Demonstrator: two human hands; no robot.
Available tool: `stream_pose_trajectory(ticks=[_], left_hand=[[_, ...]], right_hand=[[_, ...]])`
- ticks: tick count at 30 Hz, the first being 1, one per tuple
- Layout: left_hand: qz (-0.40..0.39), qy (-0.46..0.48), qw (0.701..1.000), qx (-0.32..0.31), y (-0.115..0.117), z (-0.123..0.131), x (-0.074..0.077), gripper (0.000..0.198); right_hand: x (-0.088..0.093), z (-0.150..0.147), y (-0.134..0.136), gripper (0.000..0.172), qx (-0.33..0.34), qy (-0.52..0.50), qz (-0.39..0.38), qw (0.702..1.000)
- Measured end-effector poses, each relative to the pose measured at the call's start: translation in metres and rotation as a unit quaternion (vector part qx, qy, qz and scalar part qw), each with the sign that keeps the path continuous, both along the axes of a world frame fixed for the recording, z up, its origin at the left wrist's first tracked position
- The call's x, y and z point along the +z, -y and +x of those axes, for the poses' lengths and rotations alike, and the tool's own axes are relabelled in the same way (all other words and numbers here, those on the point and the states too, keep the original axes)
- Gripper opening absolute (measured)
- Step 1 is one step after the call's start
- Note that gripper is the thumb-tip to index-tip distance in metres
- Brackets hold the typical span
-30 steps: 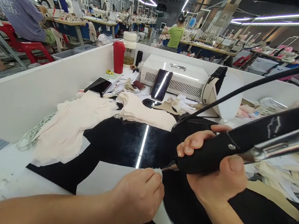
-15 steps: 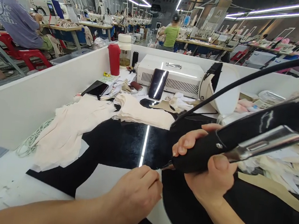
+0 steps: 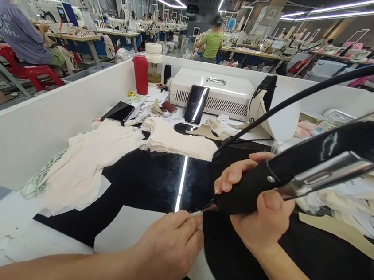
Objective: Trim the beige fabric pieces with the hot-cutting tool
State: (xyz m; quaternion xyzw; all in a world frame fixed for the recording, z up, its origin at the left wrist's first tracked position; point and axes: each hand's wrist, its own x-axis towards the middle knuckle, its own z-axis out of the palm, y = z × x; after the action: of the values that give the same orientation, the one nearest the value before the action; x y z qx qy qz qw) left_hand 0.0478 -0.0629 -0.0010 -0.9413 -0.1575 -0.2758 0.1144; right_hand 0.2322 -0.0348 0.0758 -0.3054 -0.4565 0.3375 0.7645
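Scrap: I am pinching a small white scrap [image 3: 196,212] between the thumb and forefinger of my left grip [image 3: 169,249]. It is sitting just over the black mat [image 3: 156,177], toward the near edge of the surface and about midway along it.
Why pinched so: Only a sliver is showing past my fingertips. I judge this is letting a fine point reach it while my fingers are bracing the rest.
Tool: My right grip [image 3: 261,210] is pressing shut around the front of a black tool [image 3: 251,189]. Its thin metal tip [image 3: 207,208] is meeting the scrap or sitting just beside it; I cannot tell which.
Why held forward: I am gripping close to the tip, probably for control. The glossy rear and the cable [image 3: 311,102] are trailing up toward the far right corner.
Left pose: My forearm is coming in low from the near left corner, knuckles up and fingers curled inward.
Right pose: My wrist is rising from the near right corner, with the thumb pressing the near side and the fingers wrapping over the far side.
Underneath: A white sheet [image 3: 124,229] is lying on the mat beneath my left grip.
Left side: Cream fabric [image 3: 84,165] is heaping up along the white wall [image 3: 41,129], with a folded stack [image 3: 180,141] farther back.
Far edge: A white machine box [image 3: 215,91] is standing there with a phone [image 3: 196,104] leaning on it, and a red bottle [image 3: 141,73] is standing near the far left corner.
Beyond: A seated person [image 3: 17,33] and a person in green [image 3: 212,44] are working at other benches.
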Motion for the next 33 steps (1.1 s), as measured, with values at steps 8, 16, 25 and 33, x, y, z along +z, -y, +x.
stream_pose_trajectory(ticks=[8,16,25,33], left_hand=[[0.005,-0.003,1.000,0.008,0.0037,-0.0037,0.0024,0.029],[0.024,-0.010,1.000,0.011,0.0036,-0.0038,-0.0014,0.029],[0.032,0.006,0.999,0.011,0.0056,0.0003,0.0039,0.028],[0.026,0.058,0.998,0.024,0.0073,0.0021,0.0000,0.033]], right_hand=[[-0.0007,-0.0004,-0.0009,0.054,-0.006,-0.020,-0.001,1.000],[0.0045,0.0015,0.0014,0.052,-0.005,-0.018,0.006,1.000],[0.0020,-0.0030,0.0050,0.047,0.009,-0.035,0.007,0.999],[0.0052,-0.0032,0.0039,0.041,0.006,-0.035,0.008,0.999]])
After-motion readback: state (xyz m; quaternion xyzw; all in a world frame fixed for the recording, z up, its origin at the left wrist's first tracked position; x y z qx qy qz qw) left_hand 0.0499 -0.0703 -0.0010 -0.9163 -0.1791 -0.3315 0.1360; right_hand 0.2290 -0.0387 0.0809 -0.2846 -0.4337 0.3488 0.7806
